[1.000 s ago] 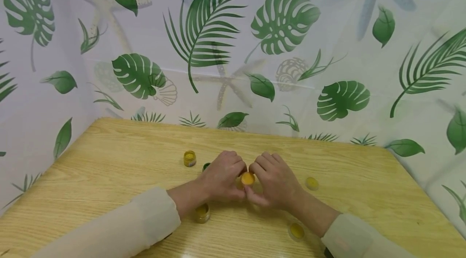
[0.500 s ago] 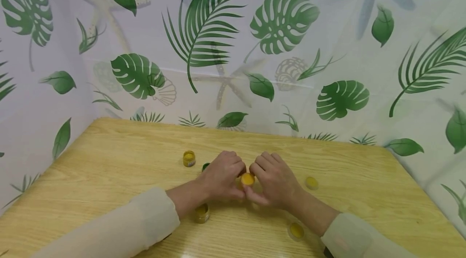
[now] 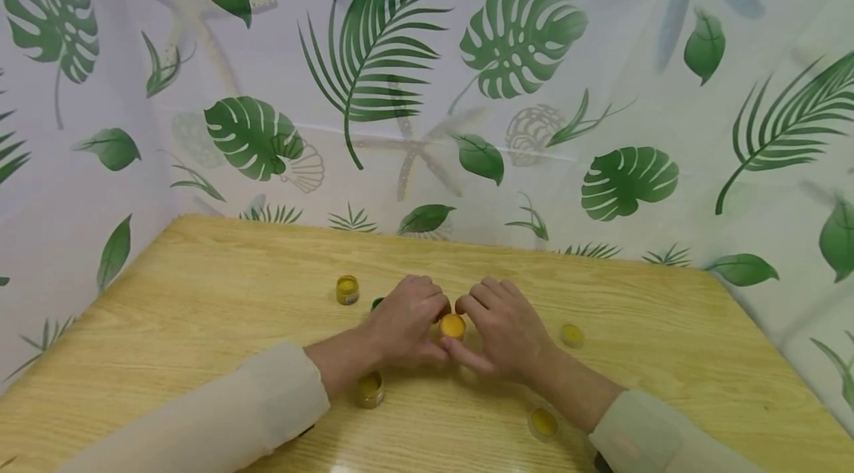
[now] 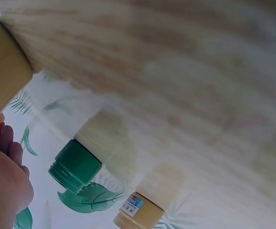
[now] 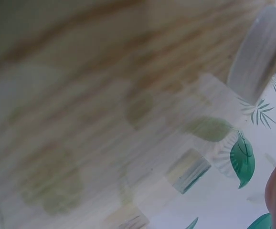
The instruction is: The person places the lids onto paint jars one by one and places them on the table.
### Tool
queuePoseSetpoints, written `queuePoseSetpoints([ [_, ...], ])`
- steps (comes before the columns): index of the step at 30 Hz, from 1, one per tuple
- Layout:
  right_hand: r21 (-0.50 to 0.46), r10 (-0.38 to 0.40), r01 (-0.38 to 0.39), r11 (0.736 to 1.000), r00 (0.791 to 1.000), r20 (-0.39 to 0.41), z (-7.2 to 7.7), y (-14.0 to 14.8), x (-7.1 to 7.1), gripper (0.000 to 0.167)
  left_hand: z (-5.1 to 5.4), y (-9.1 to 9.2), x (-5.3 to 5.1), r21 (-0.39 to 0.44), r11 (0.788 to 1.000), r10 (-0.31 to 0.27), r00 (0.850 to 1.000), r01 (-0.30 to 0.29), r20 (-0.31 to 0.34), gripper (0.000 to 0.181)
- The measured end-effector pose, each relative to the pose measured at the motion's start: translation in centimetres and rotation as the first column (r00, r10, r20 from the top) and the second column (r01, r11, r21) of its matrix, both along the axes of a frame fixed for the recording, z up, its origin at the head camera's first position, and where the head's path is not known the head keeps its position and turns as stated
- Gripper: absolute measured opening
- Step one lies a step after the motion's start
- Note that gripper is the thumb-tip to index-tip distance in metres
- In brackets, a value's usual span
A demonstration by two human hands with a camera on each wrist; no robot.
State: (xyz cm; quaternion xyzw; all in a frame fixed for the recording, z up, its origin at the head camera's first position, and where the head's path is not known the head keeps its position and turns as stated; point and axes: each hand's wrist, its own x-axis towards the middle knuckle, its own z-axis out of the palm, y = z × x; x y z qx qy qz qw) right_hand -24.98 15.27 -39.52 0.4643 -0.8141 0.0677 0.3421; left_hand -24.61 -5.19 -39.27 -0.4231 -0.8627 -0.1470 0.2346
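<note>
In the head view a small jar of orange paint [image 3: 452, 326] is held between both hands, its round orange face turned up toward me. I cannot tell whether a lid covers it. My left hand [image 3: 408, 321] grips its left side with curled fingers. On the other side, my right hand [image 3: 503, 328] pinches it, the thumb at its near edge. Just behind the left hand stands a green paint jar [image 4: 76, 164], mostly hidden from the head. A yellow paint jar [image 3: 370, 390] sits below the left wrist.
Another yellow paint jar [image 3: 347, 290] stands farther back on the wooden table [image 3: 253, 273]. To the right lie two yellow-stained round lids, one farther lid [image 3: 571, 335] and one nearer lid [image 3: 543, 422]. A leaf-printed sheet [image 3: 414, 73] hangs behind the table.
The orange jar has shifted very slightly left between the fingers, and the right thumb has slid a little left along its near edge. The jars and lids on the table stay put.
</note>
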Motion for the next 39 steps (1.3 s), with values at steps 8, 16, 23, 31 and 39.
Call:
queuePoseSetpoints([
  [8, 0.035, 0.058, -0.058, 0.998, 0.998, 0.025, 0.17, -0.08, 0.0, 0.04, -0.12, -0.03, -0.16, -0.006, 1.0, -0.023, 1.0, 0.023, -0.016, 0.035],
  [16, 0.054, 0.042, -0.042, 0.998, 0.999, 0.007, 0.29, -0.05, 0.02, 0.045, -0.22, 0.01, -0.09, -0.006, 1.0, -0.026, 0.999, 0.026, -0.019, 0.033],
  [23, 0.051, 0.05, -0.049, 0.998, 0.999, -0.014, -0.04, 0.04, -0.13, 0.05, -0.16, 0.2, 0.04, -0.03, 0.999, -0.027, 1.0, 0.027, 0.009, 0.032],
  [31, 0.005, 0.035, -0.035, 0.999, 0.999, -0.008, -0.12, 0.15, -0.1, 0.057, -0.16, 0.23, 0.06, -0.01, 1.0, 0.003, 0.998, -0.002, 0.061, 0.035],
  [39, 0.008, 0.037, -0.037, 0.999, 0.999, -0.003, -0.08, -0.01, -0.24, 0.032, -0.11, -0.2, -0.07, 0.046, 0.999, -0.002, 0.997, -0.001, 0.074, 0.027],
])
